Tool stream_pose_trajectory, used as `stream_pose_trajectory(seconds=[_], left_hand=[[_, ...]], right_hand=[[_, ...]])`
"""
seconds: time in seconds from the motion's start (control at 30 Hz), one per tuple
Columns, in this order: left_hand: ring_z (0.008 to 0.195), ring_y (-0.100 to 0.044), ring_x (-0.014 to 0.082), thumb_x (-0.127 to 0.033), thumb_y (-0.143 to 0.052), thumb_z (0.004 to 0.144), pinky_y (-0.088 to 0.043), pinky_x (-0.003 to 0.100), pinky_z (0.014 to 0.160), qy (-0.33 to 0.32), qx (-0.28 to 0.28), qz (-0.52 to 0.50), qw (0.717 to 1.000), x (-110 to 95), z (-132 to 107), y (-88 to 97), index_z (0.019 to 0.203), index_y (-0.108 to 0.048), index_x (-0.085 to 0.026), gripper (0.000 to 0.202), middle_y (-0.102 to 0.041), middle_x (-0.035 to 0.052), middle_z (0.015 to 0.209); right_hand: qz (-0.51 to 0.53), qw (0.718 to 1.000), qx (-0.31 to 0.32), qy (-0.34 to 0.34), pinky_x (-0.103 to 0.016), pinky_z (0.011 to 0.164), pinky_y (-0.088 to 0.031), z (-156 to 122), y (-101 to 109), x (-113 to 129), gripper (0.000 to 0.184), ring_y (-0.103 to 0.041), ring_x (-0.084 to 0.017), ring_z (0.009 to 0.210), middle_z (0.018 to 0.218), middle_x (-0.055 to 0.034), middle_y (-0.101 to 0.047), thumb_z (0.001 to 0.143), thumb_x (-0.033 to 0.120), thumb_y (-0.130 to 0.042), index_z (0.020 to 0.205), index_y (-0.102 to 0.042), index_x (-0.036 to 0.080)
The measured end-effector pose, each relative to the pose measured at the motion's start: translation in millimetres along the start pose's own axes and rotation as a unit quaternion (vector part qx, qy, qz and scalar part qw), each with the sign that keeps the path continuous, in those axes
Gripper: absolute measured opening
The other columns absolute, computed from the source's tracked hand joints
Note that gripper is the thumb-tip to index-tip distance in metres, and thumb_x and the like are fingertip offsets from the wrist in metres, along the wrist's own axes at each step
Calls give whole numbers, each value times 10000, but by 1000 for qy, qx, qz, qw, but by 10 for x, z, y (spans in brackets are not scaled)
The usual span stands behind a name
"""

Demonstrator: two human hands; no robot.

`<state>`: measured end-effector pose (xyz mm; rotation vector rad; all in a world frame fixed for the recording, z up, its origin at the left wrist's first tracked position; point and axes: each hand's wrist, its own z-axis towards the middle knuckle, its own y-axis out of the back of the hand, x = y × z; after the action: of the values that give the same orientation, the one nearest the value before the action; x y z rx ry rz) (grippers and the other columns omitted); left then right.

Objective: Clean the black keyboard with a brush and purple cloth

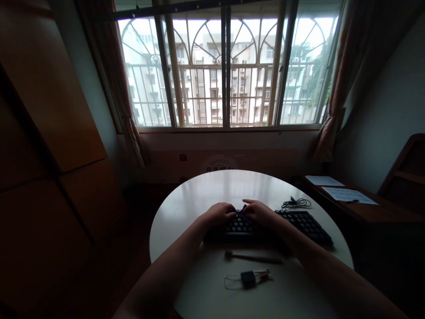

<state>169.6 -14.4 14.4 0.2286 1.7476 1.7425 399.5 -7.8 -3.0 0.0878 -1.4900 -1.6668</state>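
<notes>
A black keyboard point(299, 223) lies on a round white table point(186, 208), running toward the right. My left hand point(217, 213) rests on the keyboard's left end with its fingers curled down over the keys. My right hand point(260, 211) sits right beside it, fingers bent and touching the keys near the top edge. The fingertips of both hands meet close together over the same spot. What they pinch, if anything, is too dark to make out.
A thin brush-like stick point(252, 257) lies in front of the keyboard. Nearer me sits a small black wire tool point(248, 278). A coiled cable point(296, 203) lies behind the keyboard. Papers point(348, 195) rest on a wooden desk at right. A barred window point(226, 71) fills the back.
</notes>
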Motion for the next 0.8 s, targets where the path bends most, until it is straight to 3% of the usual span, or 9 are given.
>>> stream_pose_trajectory(seconds=[0.13, 0.5, 0.8], left_hand=[[994, -612, 222, -427, -515, 867, -460, 290, 827, -5, -2, -1, 1000, 17, 10, -9, 1119, -670, -263, 338, -687, 34, 1097], [996, -612, 225, -426, -522, 865, -464, 294, 837, 3, 3, 2, 1000, -41, -17, 42, 1114, -673, -254, 338, -687, 39, 1101], [988, -613, 223, -422, -516, 865, -461, 293, 830, 5, 1, 2, 1000, -23, -14, 21, 1118, -669, -254, 340, -684, 39, 1102]], right_hand=[[-4, 1000, 4, -9, -338, 1052, -376, 3, -5, -4, 249, -490, -251, 1279, 1330, -84, -586, 791, 206, -574, 950, -765, 209], [-166, 985, -20, -46, -494, 1019, -368, -27, 42, 175, 172, -385, -366, 1319, 1424, -61, -494, 786, 302, -631, 869, -768, 240], [-119, 993, -15, -22, -386, 1080, -343, -30, 4, 116, 209, -417, -285, 1327, 1449, -122, -455, 809, 256, -596, 913, -756, 171]])
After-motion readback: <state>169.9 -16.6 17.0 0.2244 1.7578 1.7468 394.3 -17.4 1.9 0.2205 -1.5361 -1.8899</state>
